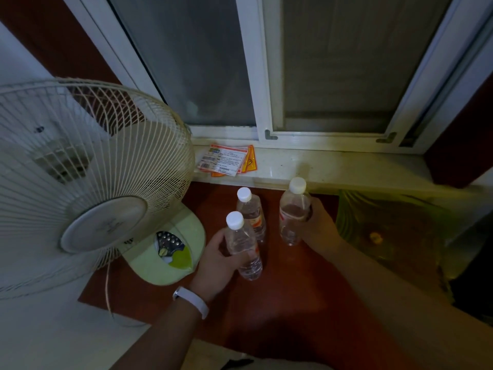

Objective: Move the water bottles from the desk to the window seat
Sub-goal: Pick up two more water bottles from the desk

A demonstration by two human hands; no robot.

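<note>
Three clear water bottles with white caps and red labels are over the dark red desk (282,284). My left hand (216,259) is wrapped around the nearest bottle (241,243). My right hand (318,222) grips the right bottle (293,209), which is near the pale window seat (333,166). The third bottle (250,209) stands free on the desk between and behind them. A white band sits on my left wrist.
A large cream table fan (88,177) with a green base (170,252) fills the left. Orange and white cards (226,160) lie on the left part of the window seat. A green plastic bag (386,228) sits at the right.
</note>
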